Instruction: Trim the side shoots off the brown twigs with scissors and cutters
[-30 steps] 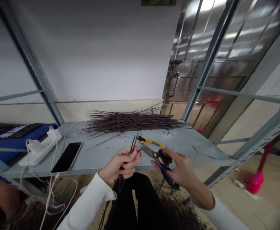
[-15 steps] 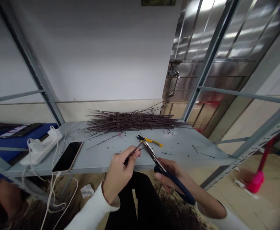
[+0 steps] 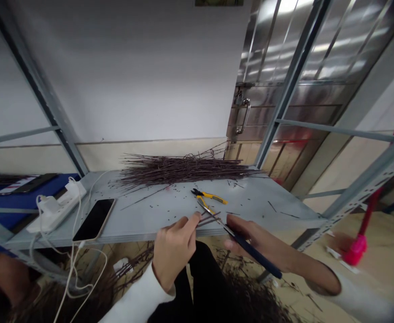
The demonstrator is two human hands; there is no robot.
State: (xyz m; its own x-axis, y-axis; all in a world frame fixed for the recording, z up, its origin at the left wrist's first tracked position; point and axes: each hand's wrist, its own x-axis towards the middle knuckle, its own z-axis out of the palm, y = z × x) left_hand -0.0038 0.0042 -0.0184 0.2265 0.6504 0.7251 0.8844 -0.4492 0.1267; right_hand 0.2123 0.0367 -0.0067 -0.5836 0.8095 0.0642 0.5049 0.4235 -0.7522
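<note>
My left hand (image 3: 175, 244) pinches a few thin dark twigs (image 3: 209, 219) at the near edge of the grey shelf (image 3: 170, 211), their tips pointing right. My right hand (image 3: 254, 235) grips blue-handled scissors (image 3: 237, 240), whose metal blades cross the twig tips. A large bundle of long dark twigs (image 3: 183, 168) lies along the back of the shelf. Small yellow-handled cutters (image 3: 208, 195) lie on the shelf just beyond my hands.
A black phone (image 3: 94, 213) lies on the shelf's left part beside a white power strip (image 3: 57, 204) with white cables hanging down. Cut twig bits litter the shelf and the floor below. Metal rack posts stand left and right; a steel door is behind.
My left hand has turned the twigs from upright to nearly level, pointing right. My right hand has lowered and swung the scissors so the blades meet the twig tips.
</note>
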